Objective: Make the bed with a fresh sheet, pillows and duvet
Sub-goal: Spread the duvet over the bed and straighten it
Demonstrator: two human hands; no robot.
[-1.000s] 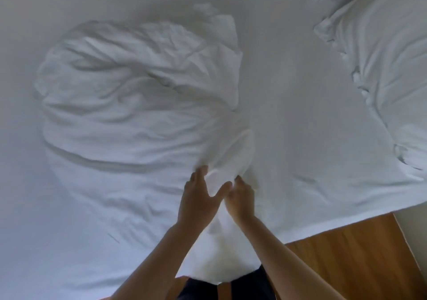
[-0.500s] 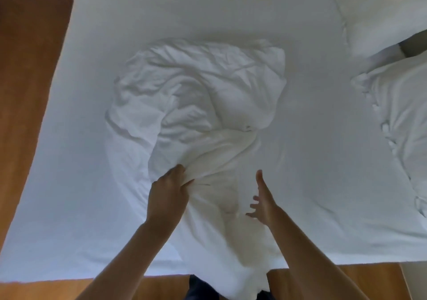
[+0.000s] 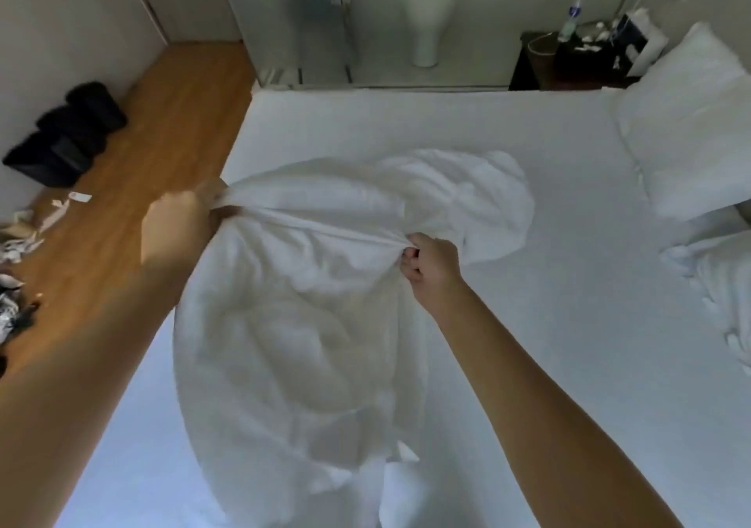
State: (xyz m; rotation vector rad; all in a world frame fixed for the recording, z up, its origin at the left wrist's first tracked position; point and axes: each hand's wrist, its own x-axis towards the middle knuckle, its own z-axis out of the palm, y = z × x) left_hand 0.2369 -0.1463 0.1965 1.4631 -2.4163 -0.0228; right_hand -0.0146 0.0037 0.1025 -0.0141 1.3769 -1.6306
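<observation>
A crumpled white duvet is lifted off the bed, stretched between both hands and hanging down toward me. My left hand, blurred, grips its edge at the left, over the bed's side. My right hand grips the same edge near the middle, fingers curled round a bunched fold. The far part of the duvet still lies on the bed. The bed is covered with a smooth white sheet. Two white pillows lie at the right.
Wooden floor runs along the bed's left side, with black bins by the wall and scattered litter. Beyond the bed stand a glass partition and a dark side table with a bottle and small items.
My view has tilted up from the bed to the room. Both hands have taken hold of the duvet's edge, spread apart and raised it off the bed.
</observation>
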